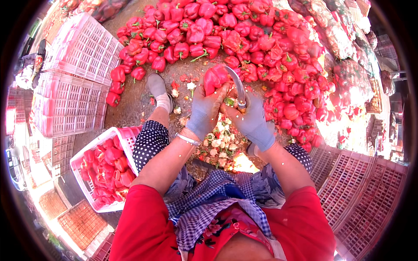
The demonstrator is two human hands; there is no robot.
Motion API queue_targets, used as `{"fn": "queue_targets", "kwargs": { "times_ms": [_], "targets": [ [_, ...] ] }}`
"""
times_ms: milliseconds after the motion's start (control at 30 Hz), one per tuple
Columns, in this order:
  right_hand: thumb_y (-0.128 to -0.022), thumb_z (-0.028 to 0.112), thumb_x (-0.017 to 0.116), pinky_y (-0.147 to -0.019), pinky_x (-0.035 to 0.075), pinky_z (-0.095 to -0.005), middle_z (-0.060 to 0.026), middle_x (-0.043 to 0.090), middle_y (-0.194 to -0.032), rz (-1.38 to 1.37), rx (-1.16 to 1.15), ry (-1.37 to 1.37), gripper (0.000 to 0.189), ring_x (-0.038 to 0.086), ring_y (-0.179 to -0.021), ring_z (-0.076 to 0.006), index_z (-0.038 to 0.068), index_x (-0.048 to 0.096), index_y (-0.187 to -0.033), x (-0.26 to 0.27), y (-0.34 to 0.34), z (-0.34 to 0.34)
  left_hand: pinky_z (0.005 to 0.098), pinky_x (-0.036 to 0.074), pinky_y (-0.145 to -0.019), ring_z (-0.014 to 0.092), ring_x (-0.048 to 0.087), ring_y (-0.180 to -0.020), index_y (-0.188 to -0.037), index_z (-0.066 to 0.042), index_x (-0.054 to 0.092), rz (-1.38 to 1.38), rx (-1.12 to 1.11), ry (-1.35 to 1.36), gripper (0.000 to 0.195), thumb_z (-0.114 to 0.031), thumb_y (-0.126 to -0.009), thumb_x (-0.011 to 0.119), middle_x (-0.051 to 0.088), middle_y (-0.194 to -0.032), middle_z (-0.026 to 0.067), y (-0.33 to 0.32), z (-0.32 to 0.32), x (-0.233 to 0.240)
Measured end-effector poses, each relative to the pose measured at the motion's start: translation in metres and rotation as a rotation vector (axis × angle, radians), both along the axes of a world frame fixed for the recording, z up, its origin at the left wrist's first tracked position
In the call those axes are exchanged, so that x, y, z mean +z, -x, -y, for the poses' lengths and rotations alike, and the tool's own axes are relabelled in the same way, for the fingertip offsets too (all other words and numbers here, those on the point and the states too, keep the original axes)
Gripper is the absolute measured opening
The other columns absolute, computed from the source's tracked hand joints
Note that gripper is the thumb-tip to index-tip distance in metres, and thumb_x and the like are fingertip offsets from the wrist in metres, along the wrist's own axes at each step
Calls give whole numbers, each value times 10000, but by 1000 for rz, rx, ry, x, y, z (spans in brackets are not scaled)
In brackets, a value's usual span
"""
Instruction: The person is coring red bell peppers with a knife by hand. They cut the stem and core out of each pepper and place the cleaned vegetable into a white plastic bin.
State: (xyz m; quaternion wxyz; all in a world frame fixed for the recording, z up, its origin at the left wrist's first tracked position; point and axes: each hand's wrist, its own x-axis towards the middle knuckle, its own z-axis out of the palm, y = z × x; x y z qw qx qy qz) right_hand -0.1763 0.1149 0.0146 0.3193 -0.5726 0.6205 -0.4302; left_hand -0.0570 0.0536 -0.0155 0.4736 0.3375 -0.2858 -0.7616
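My left hand (204, 109), in a grey-blue glove with stained fingers, holds a red bell pepper (214, 78) in front of me. Gripped in my gloved right hand (249, 119) is a knife with a curved metal blade (239, 85), its tip at the right side of the pepper. The knife's handle is mostly hidden in my fingers. Below both hands, cut pepper cores and stems (220, 143) lie scattered on the ground between my legs. A large heap of red bell peppers (196, 32) spreads beyond my hands and round to the right.
A pink plastic crate (114, 132) of red peppers stands by my left leg. Stacked crates (73, 101) rise at the far left, and more crates (346, 182) stand at the lower right. Filled mesh sacks (351, 81) lie beyond the heap's right side.
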Motion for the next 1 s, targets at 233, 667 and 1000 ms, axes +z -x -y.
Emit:
{"fn": "queue_targets", "kwargs": {
  "times_ms": [233,667,1000],
  "targets": [
    [-766,173,757,-559,464,-360,-85,544,-701,-46,18,58,317,593,-629,-205,0,568,-952,2,-4,-1,269,486,-891,118,585,-1007,-1228,-35,487,80,166,53,393,13,-874,650,597,-1129,52,5,0,3],
    [-815,129,749,-419,430,-227,-48,613,-711,747,-121,-372,323,559,-487,-92,-24,572,-1037,20,-8,6,269,492,-883,117,594,-981,-1156,-20,513,194,181,264,386,-1,-829,717,606,-1102,62,-3,10,13],
    [-908,166,634,-438,408,-288,-37,541,-648,857,-30,-497,214,479,-485,-105,-17,590,-1010,23,4,4,265,504,-825,117,604,-950,-1168,-35,550,156,175,342,319,-17,-874,673,625,-1073,41,-7,10,8]
  ]
}}
